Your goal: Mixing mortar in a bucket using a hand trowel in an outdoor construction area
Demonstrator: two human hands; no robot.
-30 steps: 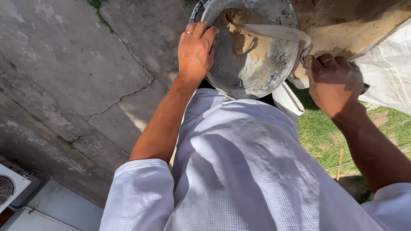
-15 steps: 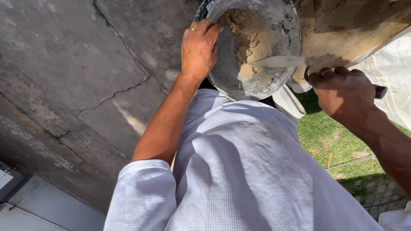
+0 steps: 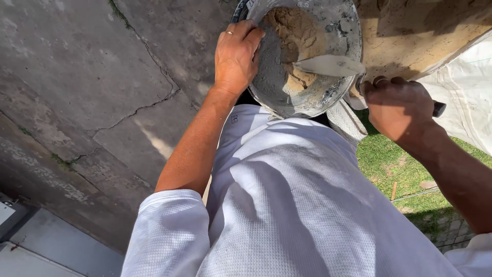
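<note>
While left hand [image 3: 236, 59] grips bucket [image 3: 335, 31], right hand [image 3: 397, 105] works trowel [image 3: 328, 65].

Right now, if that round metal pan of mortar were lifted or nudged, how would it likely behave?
The pan is probably heavy for its size: a thick mound of wet mortar fills one side. It looks stiff, a hard metal shell. It might tip if released, since the left hand grips only its rim while the right hand works the trowel inside.
</note>
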